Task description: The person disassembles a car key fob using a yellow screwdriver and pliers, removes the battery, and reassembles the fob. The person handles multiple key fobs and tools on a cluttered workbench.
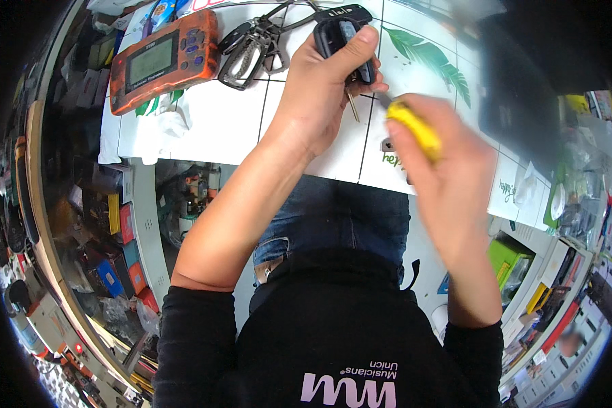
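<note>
Head view: I see the left hand [323,88] grip closed around a black car key fob [340,34], blade pointing down. Right hand [442,170] wrapped on a yellow-handled screwdriver [415,129], tip at the fob, blurred. Fob looks unopened; both above the white tiled surface [217,122]. Orange tester [163,60] lies apart.

Worktop [204,129]: white, tiled look, dark grid lines, printed green leaf motifs [432,58]; evenly lit. Glass display counter [68,224], left: curved pale frame, shelves crowded with small coloured boxes, red, blue and yellow. White shelving unit [544,272], right: open compartments holding a green box, yellow and red packets. Clear plastic bags [581,163], far right, heaped by the worktop edge. Dark panel [517,81], upper right, detail too dim to make out.
</note>
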### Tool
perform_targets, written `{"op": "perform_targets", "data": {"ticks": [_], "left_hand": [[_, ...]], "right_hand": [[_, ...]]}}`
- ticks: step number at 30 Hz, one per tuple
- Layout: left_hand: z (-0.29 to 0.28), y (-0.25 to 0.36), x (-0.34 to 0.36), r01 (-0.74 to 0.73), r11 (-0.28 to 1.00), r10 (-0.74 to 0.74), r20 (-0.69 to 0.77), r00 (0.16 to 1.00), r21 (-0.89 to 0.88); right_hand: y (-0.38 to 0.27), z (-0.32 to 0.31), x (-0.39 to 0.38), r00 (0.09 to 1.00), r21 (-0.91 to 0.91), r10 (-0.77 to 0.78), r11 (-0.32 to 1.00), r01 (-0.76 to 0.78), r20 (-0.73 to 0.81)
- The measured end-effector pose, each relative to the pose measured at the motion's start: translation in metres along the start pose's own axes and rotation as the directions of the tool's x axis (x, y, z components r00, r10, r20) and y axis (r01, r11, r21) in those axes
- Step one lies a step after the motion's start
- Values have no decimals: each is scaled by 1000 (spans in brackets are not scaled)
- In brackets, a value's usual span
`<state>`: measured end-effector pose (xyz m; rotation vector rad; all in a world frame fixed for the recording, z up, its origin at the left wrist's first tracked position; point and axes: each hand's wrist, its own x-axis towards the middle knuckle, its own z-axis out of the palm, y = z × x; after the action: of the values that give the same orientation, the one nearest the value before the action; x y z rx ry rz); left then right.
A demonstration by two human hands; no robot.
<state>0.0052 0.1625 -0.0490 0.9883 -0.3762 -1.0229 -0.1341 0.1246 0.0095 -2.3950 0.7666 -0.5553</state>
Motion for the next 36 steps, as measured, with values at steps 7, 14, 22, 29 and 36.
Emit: {"op": "perform_targets", "data": {"ticks": [7, 14, 22, 29, 36], "left_hand": [[-11, 0, -6, 261, 926, -263, 27, 964, -272], [-20, 11, -13, 281, 871, -296, 25, 955, -403], [-32, 3, -19, 303, 746, -285, 127, 950, -593], [-45, 7, -33, 151, 949, -146, 38, 988, -278], [-26, 15, -42, 106, 962, -104, 19, 994, -251]], "right_hand": [[23, 14, 18, 969, 342, 245, 913, -222, -27], [30, 37, 39, 960, 426, 277, 866, -263, 32], [40, 36, 50, 904, 562, 360, 710, -425, 229], [74, 20, 77, 930, 151, 202, 954, -257, 306], [86, 21, 87, 967, -46, 142, 990, -136, 210]]}}
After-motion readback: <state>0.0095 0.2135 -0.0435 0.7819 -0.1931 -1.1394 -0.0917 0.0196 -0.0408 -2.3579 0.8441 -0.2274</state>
